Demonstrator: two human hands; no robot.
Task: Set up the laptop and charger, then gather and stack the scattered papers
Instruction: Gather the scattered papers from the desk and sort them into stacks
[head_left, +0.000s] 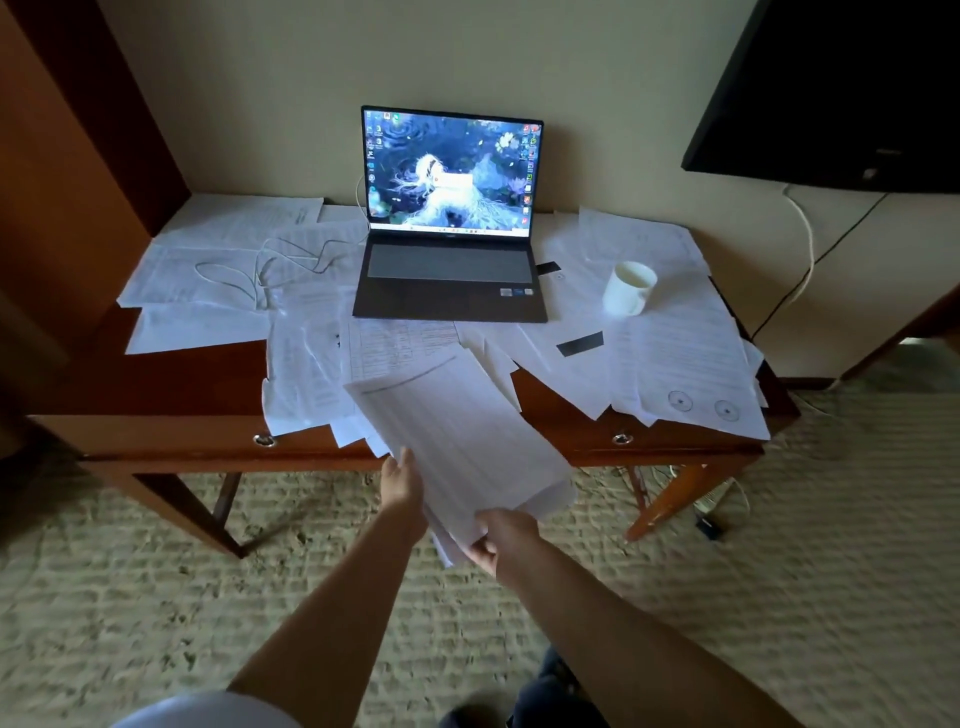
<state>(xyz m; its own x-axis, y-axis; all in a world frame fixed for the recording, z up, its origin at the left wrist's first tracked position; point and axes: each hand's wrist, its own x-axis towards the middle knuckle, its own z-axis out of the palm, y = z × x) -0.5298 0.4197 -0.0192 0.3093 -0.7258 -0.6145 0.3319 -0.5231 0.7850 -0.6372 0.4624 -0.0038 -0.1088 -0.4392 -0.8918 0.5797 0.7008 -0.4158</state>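
An open laptop (451, 228) with a lit screen stands at the back middle of the wooden desk (171, 395). A white charger cable (260, 270) runs from its left side and loops over the papers. Loose sheets (680, 353) cover most of the desk. In front of the desk edge I hold a bundle of papers (457, 441) tilted up. My right hand (501, 538) grips its near corner, thumb on top. My left hand (402, 480) touches the bundle's left edge with straight fingers.
A white mug (628, 288) stands on the papers right of the laptop. Two dark strips (579, 343) lie among the sheets. A dark TV (841, 88) hangs on the wall at upper right, cables dropping below it. Patterned carpet lies under the desk.
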